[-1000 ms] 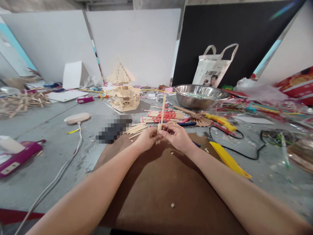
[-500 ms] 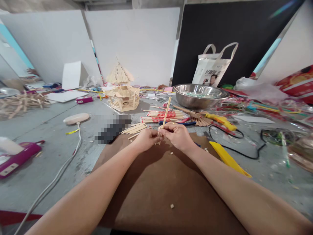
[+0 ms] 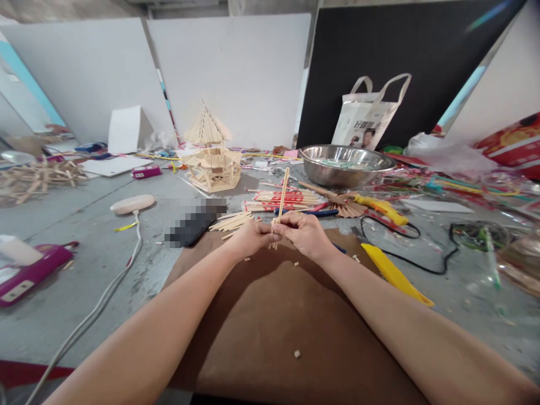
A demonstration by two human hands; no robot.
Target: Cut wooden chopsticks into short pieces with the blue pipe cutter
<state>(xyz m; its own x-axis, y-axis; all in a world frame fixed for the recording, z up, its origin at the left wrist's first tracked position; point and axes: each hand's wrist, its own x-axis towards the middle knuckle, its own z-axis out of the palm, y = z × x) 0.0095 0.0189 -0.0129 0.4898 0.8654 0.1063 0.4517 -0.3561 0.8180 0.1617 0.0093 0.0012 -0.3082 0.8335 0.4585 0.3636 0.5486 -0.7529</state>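
Note:
Both of my hands meet over the far edge of a brown board (image 3: 270, 315). My left hand (image 3: 250, 238) and my right hand (image 3: 304, 233) are closed in a pinch on the lower end of a thin wooden stick (image 3: 282, 194), which stands nearly upright and leans slightly right. Just behind the hands lie loose cut sticks (image 3: 231, 221) and a bundle of red-wrapped chopsticks (image 3: 285, 199). A small pavilion model (image 3: 211, 154) made of sticks stands further back on the table.
A steel bowl (image 3: 346, 164) sits at the back right, with a white tote bag (image 3: 369, 115) behind it. A yellow saw blade (image 3: 394, 274) and a yellow-handled knife (image 3: 381, 208) lie to the right. A white cable (image 3: 105, 292), a magenta tool (image 3: 29, 269) and a stick pile (image 3: 36, 177) are on the left.
The stick tilted to the right and then swung back to nearly upright. Both hands stayed pinched on its lower end at the same spot.

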